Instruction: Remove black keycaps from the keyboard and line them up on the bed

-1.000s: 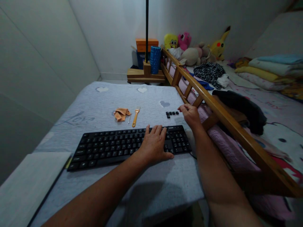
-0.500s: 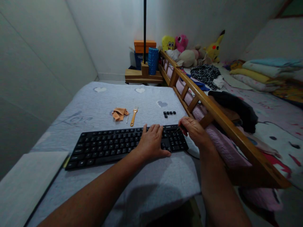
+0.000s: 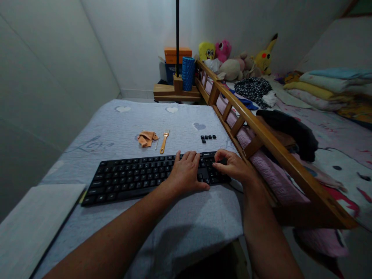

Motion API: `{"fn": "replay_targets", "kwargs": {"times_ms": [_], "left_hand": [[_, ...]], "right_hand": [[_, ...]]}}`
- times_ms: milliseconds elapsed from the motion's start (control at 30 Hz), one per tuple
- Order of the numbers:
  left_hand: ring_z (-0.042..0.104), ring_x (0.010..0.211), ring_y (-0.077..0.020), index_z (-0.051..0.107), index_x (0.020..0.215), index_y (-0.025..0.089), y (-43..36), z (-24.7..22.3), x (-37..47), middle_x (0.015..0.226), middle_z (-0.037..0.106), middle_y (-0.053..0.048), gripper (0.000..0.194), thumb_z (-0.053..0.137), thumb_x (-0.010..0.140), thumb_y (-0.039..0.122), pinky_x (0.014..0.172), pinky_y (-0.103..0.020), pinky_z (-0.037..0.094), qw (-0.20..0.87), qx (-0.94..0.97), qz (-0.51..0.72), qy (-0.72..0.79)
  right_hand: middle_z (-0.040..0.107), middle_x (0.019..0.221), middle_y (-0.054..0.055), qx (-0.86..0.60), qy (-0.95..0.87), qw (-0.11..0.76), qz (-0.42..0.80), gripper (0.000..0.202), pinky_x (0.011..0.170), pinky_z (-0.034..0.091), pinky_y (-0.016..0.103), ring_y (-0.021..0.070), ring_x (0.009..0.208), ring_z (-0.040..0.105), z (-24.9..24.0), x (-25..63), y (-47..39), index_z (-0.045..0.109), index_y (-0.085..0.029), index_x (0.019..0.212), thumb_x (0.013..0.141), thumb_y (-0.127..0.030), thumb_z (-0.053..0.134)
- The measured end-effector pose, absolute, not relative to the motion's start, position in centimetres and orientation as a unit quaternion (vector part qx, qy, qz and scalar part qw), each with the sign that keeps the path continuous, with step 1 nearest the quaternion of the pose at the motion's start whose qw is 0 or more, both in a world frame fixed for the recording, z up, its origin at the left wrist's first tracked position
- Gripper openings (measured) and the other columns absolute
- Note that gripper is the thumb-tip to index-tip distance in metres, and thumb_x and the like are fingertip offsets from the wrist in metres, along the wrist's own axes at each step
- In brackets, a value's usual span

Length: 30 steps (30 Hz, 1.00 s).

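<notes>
A black full-size keyboard [image 3: 124,180] lies across the cloth-covered table. My left hand [image 3: 187,172] rests flat on its right-hand part, fingers stretched over the keys and thumb out to the side. Over the number pad is my right hand [image 3: 232,164], its thumb and index finger curved toward each other and the other fingers curled in. Whatever lies between them is too dark to make out. Beyond the keyboard sit several loose black keycaps [image 3: 206,137]. An orange-handled brush [image 3: 163,143], a cotton swab [image 3: 157,144] and a crumpled orange cloth [image 3: 147,138] lie to their left.
A wooden bed rail [image 3: 252,120] runs close along the right side, with clothes and plush toys on the bed behind it. A pale flat slab [image 3: 37,221] is at the lower left. Behind the table stand a blue container [image 3: 188,73] and an orange box [image 3: 177,55].
My right hand has turned and lowered over the number pad. The thin wire tool that showed at its fingertips is no longer visible. My left hand stays where it was.
</notes>
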<state>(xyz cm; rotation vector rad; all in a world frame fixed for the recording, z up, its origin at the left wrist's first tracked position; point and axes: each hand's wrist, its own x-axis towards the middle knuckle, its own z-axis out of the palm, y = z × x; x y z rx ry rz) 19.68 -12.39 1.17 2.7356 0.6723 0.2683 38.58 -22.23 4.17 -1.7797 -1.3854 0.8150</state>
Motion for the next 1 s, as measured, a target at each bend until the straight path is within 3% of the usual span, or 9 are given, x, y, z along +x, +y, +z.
{"fn": "replay_targets", "kwargs": {"times_ms": [733, 1000], "left_hand": [[0.037, 0.137, -0.0375, 0.040, 0.142, 0.019, -12.5, 1.4, 19.7, 0.145, 0.046, -0.017, 0.101, 0.068, 0.061, 0.073, 0.117, -0.062, 0.011, 0.152, 0.955, 0.085, 0.242], [0.037, 0.137, -0.0374, 0.040, 0.142, 0.018, -12.5, 1.3, 19.7, 0.145, 0.046, -0.018, 0.101, 0.067, 0.061, 0.072, 0.117, -0.062, 0.011, 0.151, 0.955, 0.086, 0.239]], "right_hand": [[0.046, 0.061, -0.005, -0.683, -0.587, 0.360, 0.244, 0.012, 0.061, 0.036, 0.025, 0.0124, 0.061, 0.046, 4.2, 36.9, -21.9, 0.045, -0.022, 0.063, 0.072, -0.021, 0.053], [0.048, 0.053, -0.007, -0.713, -0.468, 0.372, 0.367, 0.008, 0.044, 0.035, 0.022, 0.0110, 0.046, 0.046, 4.1, 36.8, -21.9, 0.047, -0.023, 0.069, 0.071, -0.024, 0.055]]}}
